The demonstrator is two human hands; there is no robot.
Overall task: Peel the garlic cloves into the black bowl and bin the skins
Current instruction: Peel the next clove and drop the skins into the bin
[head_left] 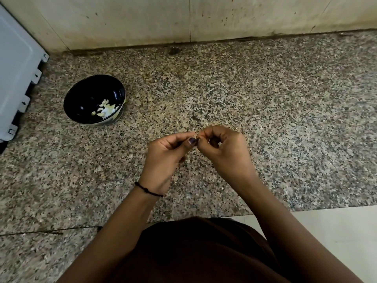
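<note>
- Head view: the left hand (163, 158) and right hand (226, 154) meet above the middle of the speckled stone worktop (275, 94), nearer its front edge.
- Both hands have curled fingers. Thumb and fingertips of each pinch the same small bit (197, 137) between them; it is too hidden to tell clove from skin.
- A black thread (148, 189) circles the left wrist.
- The black bowl (81, 99) stands upright towards the worktop's back left, well apart from the hands, with pale peeled cloves (106, 110) lying in its bottom.
- A white appliance (14, 74) sits at the left edge, just beside the bowl.
- A tiled wall (183, 19) runs along the back edge.
</note>
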